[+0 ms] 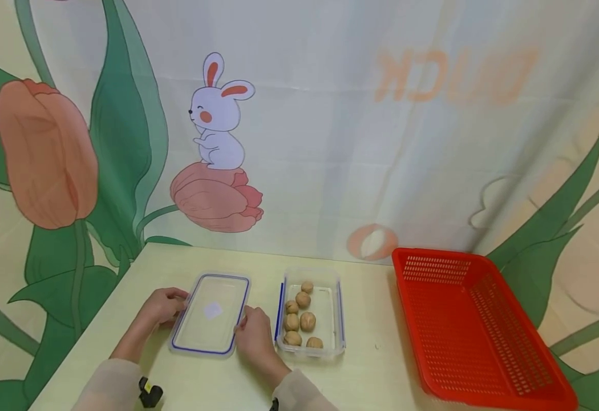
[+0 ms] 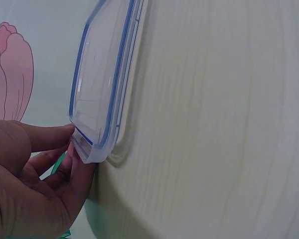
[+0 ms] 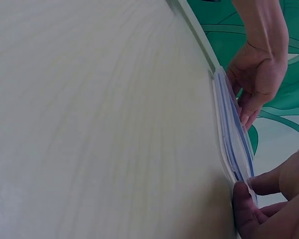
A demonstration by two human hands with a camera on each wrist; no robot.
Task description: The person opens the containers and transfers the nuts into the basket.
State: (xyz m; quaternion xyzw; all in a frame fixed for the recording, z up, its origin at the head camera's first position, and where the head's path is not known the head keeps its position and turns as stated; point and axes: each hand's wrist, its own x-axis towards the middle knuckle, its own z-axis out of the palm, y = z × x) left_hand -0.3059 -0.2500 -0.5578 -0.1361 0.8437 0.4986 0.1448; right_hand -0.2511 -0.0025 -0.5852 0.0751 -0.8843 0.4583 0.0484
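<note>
A clear plastic lid (image 1: pixel 204 330) with a blue seal lies flat at or just above the table, a pale square label on it. My left hand (image 1: pixel 162 308) pinches its left edge, thumb on top and fingers beneath, as the left wrist view shows on the lid (image 2: pixel 102 74). On the opposite edge, my right hand (image 1: pixel 256 338) pinches the lid between thumb and fingers. To the right of that hand stands a clear rectangular food container (image 1: pixel 336 343), without a lid on it. Several walnuts (image 1: pixel 307 321) lie inside, mostly along its left side.
A red plastic basket (image 1: pixel 464 331) stands at the right of the pale wooden table (image 1: pixel 371 365). Behind the table hangs a printed curtain (image 1: pixel 310 125) with a rabbit and tulips. Near the left sleeve is a small black device (image 1: pixel 150 394).
</note>
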